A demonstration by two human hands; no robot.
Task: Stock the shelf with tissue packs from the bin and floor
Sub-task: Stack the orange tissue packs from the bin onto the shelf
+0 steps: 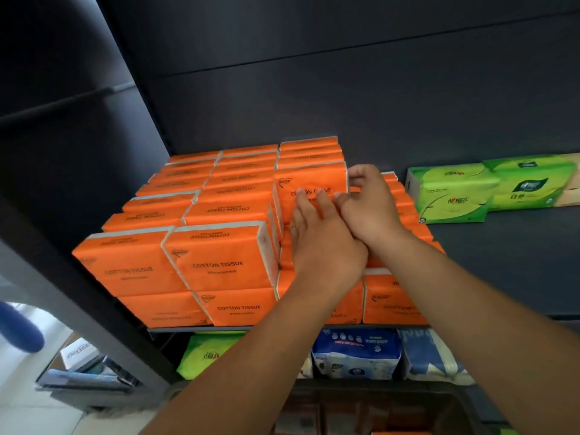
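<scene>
step: seating pack (310, 183) upright on the orange stack (219, 211), 3rd column | how: push it square and flush, face forward, before letting go | hands: left hand (317, 237) flat-fingered on its front; right hand (370, 208) curled round its right edge | look: orange soft wrap, "cotton tissue" print, on shelf (502, 249)

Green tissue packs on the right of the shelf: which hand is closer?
Right. The right hand grips the edge of the upright orange pack, just left of the green packs; the left hand presses that pack's face, farther left.
</scene>
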